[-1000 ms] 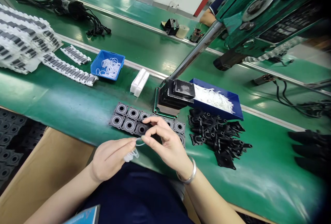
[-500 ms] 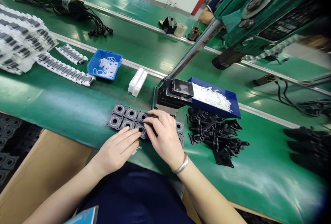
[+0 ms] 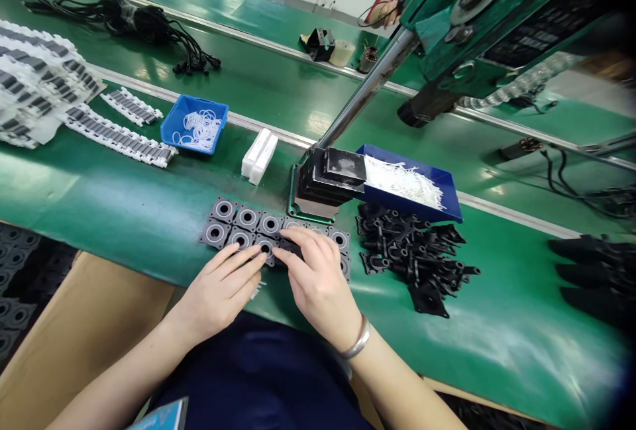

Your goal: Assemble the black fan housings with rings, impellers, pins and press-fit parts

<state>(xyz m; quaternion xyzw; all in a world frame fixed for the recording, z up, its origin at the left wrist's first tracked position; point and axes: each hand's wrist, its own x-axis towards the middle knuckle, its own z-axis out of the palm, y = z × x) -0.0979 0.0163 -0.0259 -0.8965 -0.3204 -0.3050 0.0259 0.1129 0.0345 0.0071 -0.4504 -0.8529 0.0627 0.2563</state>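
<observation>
Two rows of black square plates (image 3: 214, 234), each with a round hole and most with a pale ring, lie side by side on the green table. My left hand (image 3: 221, 291) rests on the front row, its fingers stretched out over the plates. Over the right part of the rows is my right hand (image 3: 320, 277), thumb and forefinger apart, fingertips touching plates near the middle. It covers several plates, and I see nothing held in it. Small white strips (image 3: 257, 289) lie at the table edge below the left fingers.
Behind the plates stands a press (image 3: 330, 178) with a metal column. A blue tray (image 3: 195, 125) of white rings sits left of a white block (image 3: 259, 157). Right are a blue bin (image 3: 450, 185) of white strips and piled black parts (image 3: 412, 251). A co-worker's hand (image 3: 390, 11) shows beyond.
My right fingertips have drawn back toward me from the rear row, uncovering its third plate. My left hand stays on the front row. The view has shifted slightly.
</observation>
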